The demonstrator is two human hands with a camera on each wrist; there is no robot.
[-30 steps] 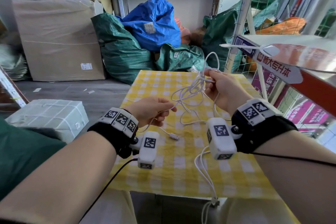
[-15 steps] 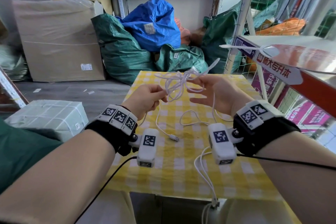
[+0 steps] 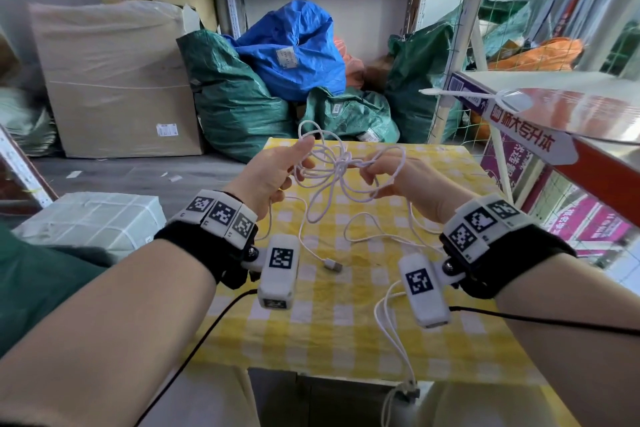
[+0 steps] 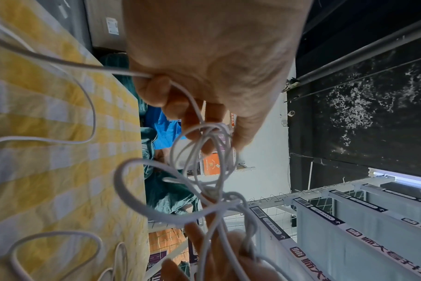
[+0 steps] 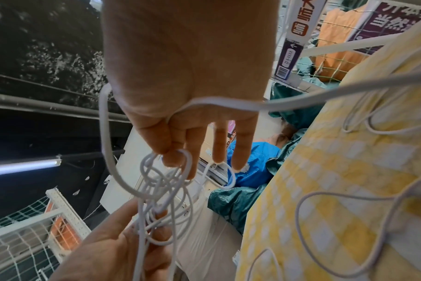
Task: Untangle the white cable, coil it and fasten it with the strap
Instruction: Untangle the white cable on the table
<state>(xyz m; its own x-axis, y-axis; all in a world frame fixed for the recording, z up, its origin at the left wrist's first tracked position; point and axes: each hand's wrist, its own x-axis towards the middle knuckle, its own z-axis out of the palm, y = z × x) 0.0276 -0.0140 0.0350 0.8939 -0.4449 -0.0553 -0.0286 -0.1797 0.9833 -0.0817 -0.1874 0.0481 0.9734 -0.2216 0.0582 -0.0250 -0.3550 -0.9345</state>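
- Head view: white cable (image 3: 332, 166) is held up in a knotted clump above the yellow checked table (image 3: 346, 340), between left hand (image 3: 273, 173) and right hand (image 3: 388, 173). Slack loops are draped on the cloth, USB plug (image 3: 333, 266) is lying there, and one run is hanging over the near table edge.
- Head view, progress: judged early, untangling stage only; knot not yet opened, no coil formed, nothing fastened. No strap can be made out anywhere.
- Left wrist view: left hand (image 4: 204, 66) grip is seen clenched on the cable (image 4: 204, 152), a strand being pinched by curled fingers (image 4: 156, 91); loops are bunched just past the fingertips. This pinch is hidden in the head view.
- Right wrist view: right hand (image 5: 187, 76) is seen with fingers (image 5: 219, 144) mostly extended downward, cable (image 5: 166, 190) hooked round the fingertips and one strand laid across the palm; a loose hooking grip, not a fist. Left hand is seen below, clasping the clump's lower strands.
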